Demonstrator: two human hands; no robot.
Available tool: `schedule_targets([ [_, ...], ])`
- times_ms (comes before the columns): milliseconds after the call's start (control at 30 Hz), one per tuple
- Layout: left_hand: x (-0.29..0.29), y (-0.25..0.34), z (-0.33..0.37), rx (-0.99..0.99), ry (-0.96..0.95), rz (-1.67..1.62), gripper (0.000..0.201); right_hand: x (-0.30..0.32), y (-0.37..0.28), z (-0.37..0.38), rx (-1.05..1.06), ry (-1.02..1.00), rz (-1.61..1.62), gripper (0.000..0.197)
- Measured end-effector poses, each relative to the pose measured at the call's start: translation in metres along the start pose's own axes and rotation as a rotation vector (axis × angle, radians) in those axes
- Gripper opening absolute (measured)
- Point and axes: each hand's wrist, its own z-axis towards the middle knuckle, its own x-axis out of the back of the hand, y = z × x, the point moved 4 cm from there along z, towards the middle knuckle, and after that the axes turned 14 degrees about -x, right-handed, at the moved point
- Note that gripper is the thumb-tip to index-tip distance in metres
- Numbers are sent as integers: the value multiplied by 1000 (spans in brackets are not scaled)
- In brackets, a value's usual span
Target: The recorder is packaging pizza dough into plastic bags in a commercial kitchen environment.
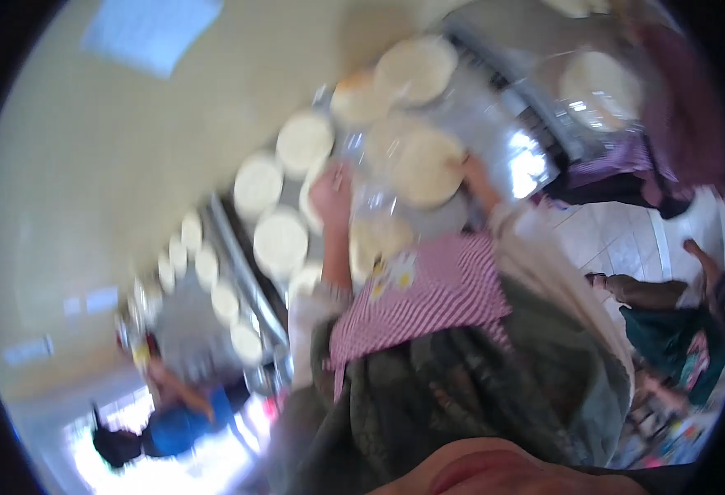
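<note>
Pale flat rounds, like flatbreads or dough discs, cover a metal table; blur hides their exact kind. My right hand [480,180] pinches the right edge of a beige flat round [428,169] near the middle. Closed like a fist, my left hand [332,188] is over a paler round just to the left. Whatever its fingers hold, if anything, does not show. Shiny transparent plastic [379,200] lies between the hands, among the rounds. Further whitish rounds [281,242] sit left of my left hand, and a large one [416,69] lies at the far side.
Left of a dark table edge [247,264], a second metal surface [185,318] bears several smaller rounds. A co-worker in blue [185,425] reaches over it. At right, a person in purple [684,107] stands by another table with a plastic-wrapped round [600,91]. Another person [676,351] is lower right.
</note>
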Motion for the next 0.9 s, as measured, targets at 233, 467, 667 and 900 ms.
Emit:
schedule_targets([
  [233,18,16,-34,121,-90,-172,23,13,4,-65,-16,4,45,60],
  [467,26,-12,-32,110,-43,-389,26,34,24,-78,-193,116,37,56],
  [667,13,-59,-25,133,52,-498,22,54,50,-59,-152,366,-253,60],
  [900,4,-63,4,-34,-38,-363,30,102,19,-115,-124,218,75,41],
])
